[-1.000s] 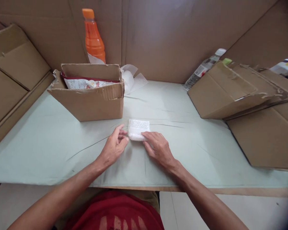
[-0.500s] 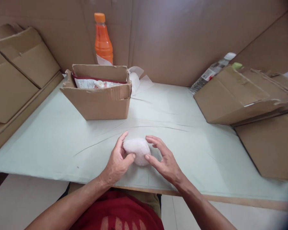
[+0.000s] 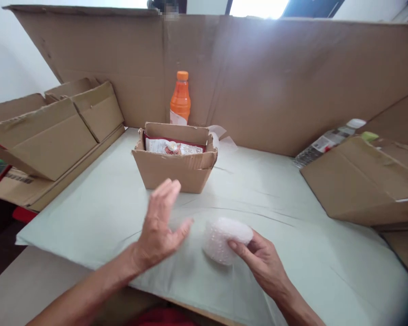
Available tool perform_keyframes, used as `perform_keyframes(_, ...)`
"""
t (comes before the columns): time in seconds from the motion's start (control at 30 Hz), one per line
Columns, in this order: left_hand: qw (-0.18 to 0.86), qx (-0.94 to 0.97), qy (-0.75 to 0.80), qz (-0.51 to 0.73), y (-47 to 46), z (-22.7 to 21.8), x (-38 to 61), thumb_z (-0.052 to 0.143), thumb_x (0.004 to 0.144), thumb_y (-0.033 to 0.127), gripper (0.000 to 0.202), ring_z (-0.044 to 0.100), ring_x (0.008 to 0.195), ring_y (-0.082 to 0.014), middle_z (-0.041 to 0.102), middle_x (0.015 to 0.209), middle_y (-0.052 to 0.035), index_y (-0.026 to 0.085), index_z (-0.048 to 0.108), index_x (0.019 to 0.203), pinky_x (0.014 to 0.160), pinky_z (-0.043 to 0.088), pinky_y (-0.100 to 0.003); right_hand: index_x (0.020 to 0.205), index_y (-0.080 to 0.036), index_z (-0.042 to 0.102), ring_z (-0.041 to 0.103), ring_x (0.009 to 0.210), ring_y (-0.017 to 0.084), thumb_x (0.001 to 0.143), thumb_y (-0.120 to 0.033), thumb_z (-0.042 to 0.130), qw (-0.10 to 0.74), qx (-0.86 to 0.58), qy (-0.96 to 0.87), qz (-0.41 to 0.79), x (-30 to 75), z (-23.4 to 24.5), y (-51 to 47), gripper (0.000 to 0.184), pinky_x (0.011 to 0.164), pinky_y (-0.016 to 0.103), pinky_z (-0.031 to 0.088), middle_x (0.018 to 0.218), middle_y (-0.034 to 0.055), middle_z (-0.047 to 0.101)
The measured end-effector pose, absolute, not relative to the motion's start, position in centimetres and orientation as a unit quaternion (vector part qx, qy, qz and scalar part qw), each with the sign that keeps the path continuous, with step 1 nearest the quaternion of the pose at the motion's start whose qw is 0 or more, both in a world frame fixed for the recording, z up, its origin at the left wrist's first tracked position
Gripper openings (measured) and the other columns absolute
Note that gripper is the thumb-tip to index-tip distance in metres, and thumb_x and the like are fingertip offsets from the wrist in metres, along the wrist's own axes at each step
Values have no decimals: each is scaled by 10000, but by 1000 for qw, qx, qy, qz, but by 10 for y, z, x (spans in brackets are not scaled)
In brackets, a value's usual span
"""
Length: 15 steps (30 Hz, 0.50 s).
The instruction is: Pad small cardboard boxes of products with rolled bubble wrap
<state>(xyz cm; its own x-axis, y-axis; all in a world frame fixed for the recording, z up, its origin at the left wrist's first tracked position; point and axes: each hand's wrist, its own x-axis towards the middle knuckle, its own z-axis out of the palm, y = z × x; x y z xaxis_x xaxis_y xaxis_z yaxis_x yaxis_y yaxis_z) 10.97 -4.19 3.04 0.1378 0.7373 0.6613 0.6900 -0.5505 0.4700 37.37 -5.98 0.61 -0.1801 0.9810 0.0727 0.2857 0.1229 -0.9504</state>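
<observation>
A rounded bundle of white bubble wrap [image 3: 226, 240] is gripped at its right side by my right hand [image 3: 263, 260], thumb in front and fingers behind it. Whatever the wrap may enclose cannot be seen. To the left, my left hand [image 3: 161, 222] is raised off the bundle, empty, thumb spread away from the fingers. Beyond it stands an open cardboard box [image 3: 175, 172] with a red and white printed packet [image 3: 173, 146] upright inside.
Behind the box is an orange bottle [image 3: 181, 99], and translucent wrapping [image 3: 226, 140] lies at its right. A clear bottle [image 3: 326, 142] leans beside cardboard boxes [image 3: 357, 181] on the right. More boxes [image 3: 54, 136] stand left. A cardboard wall [image 3: 258, 86] closes the back.
My left hand has let go of the bubble-wrap bundle and risen away to the left. My right hand now holds the bundle alone, further right. The camera view has tilted up.
</observation>
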Motion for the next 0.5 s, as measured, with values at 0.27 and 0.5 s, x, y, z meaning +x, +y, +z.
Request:
perform_keyframes(0.27,-170,709,448,518,38,56,43,554,822,41,756,648,1011,-263,694,1037,-84,203,334,1527,973,494,-481,1040,-259,777,737,912,260,774,-486,793,516,-540,-638,186,373,98,-11,350,796,391,624,1026,44,790)
perform_keyframes(0.5,-164,696,380,587,23,17,46,578,795,-18,711,644,919,-226,705,935,-73,176,417,1460,917,523,-478,1063,-338,727,701,949,263,877,-411,698,440,-448,-778,-5,308,172,66,202,803,390,561,1004,-1,759)
